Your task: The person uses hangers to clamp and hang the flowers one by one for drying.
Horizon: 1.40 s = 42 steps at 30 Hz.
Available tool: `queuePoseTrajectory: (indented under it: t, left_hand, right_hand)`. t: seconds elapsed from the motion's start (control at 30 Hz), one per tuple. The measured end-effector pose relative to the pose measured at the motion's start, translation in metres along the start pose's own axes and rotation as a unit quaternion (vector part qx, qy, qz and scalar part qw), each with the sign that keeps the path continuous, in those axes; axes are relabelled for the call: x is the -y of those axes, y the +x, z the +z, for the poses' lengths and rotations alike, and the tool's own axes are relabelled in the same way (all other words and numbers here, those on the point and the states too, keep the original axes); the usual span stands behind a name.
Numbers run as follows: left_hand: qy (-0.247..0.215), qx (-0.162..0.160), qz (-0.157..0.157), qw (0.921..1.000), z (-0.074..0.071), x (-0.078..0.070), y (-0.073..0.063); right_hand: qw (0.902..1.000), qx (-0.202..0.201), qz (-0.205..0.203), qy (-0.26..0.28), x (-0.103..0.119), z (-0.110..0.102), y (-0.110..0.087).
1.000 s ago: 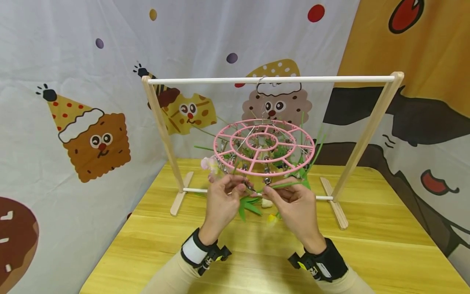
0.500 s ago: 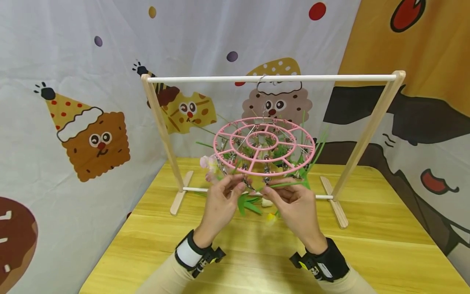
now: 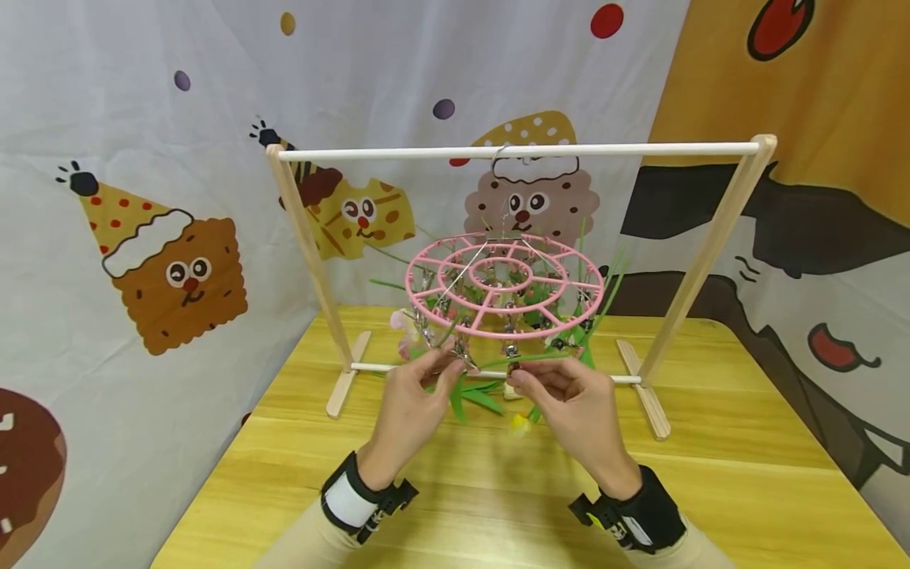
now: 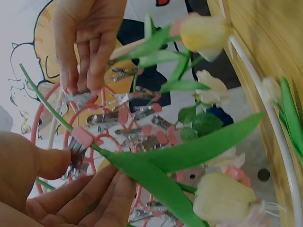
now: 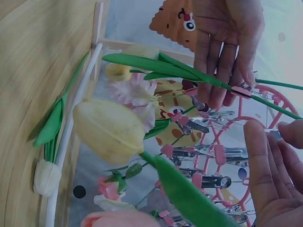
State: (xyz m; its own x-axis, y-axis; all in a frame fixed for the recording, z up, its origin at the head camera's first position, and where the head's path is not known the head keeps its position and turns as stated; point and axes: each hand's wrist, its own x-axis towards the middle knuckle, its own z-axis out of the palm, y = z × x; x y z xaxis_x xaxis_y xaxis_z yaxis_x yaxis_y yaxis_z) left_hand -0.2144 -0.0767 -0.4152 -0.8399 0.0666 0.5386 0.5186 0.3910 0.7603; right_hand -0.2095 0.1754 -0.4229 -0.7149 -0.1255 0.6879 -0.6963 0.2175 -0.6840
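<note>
A round pink clip hanger (image 3: 505, 288) hangs from the rack's white bar, with metal clips and artificial flowers below it. At its near left side my left hand (image 3: 412, 403) pinches a metal clip (image 4: 78, 153). That clip's pink tip (image 5: 241, 91) sits over a green flower stem (image 4: 47, 106). Long leaves (image 4: 161, 175) extend from this stem. My right hand (image 3: 579, 407) pinches another hanging metal clip (image 4: 81, 98), just right of the left hand. A cream tulip (image 5: 109, 132) hangs near the right wrist camera.
The wooden rack (image 3: 711, 261) stands on a wood-grain table (image 3: 455, 506), a white lower bar (image 3: 377, 367) joining its legs. A white tulip (image 5: 47, 177) lies on the table. Several other clips (image 5: 213, 181) and pink flowers (image 5: 135, 97) hang close around the hands. A printed cloth (image 3: 398, 71) hangs behind.
My left hand has moved left and slightly down, widening the gap between the hands. The right hand has stayed nearly in place, and the hanger has tilted slightly.
</note>
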Motion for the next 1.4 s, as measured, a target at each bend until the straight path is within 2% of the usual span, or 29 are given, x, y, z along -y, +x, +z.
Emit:
queuePoseTrajectory:
  t: [0.2, 0.37, 0.53, 0.7, 0.87, 0.97, 1.13, 1.27, 1.4]
  left_hand:
    - [0.038, -0.017, 0.03, 0.9987, -0.013, 0.005, -0.002]
    - [0.055, -0.033, 0.054, 0.9965, -0.026, 0.015, -0.004]
    - [0.08, -0.045, 0.034, 0.9952, -0.038, 0.034, -0.002]
    - [0.134, -0.039, -0.002, 0.9902, -0.048, 0.062, 0.003]
    - [0.202, 0.009, -0.035, 0.9788, -0.054, 0.091, 0.008]
    - [0.239, 0.05, -0.057, 0.968, -0.054, 0.11, 0.011]
    - [0.278, 0.11, -0.081, 0.9509, -0.051, 0.134, 0.018]
    - [0.301, 0.156, -0.06, 0.9388, -0.049, 0.144, 0.021]
    - [0.329, 0.175, -0.015, 0.9278, -0.048, 0.149, 0.022]
  right_hand:
    - [0.9997, 0.004, 0.004, -0.025, 0.0, -0.004, -0.006]
    - [0.9985, 0.016, -0.004, -0.053, -0.002, -0.009, -0.014]
    - [0.9956, 0.041, -0.03, -0.079, -0.008, -0.011, -0.02]
    - [0.9915, 0.08, -0.056, -0.087, -0.012, -0.01, -0.025]
    - [0.9846, 0.104, -0.095, -0.103, -0.014, -0.004, -0.028]
    - [0.9793, 0.121, -0.115, -0.114, -0.014, 0.001, -0.029]
    - [0.9709, 0.159, -0.099, -0.149, -0.014, 0.01, -0.032]
    - [0.9619, 0.181, -0.09, -0.183, -0.016, 0.017, -0.033]
    - [0.9553, 0.211, -0.098, -0.183, -0.019, 0.022, -0.033]
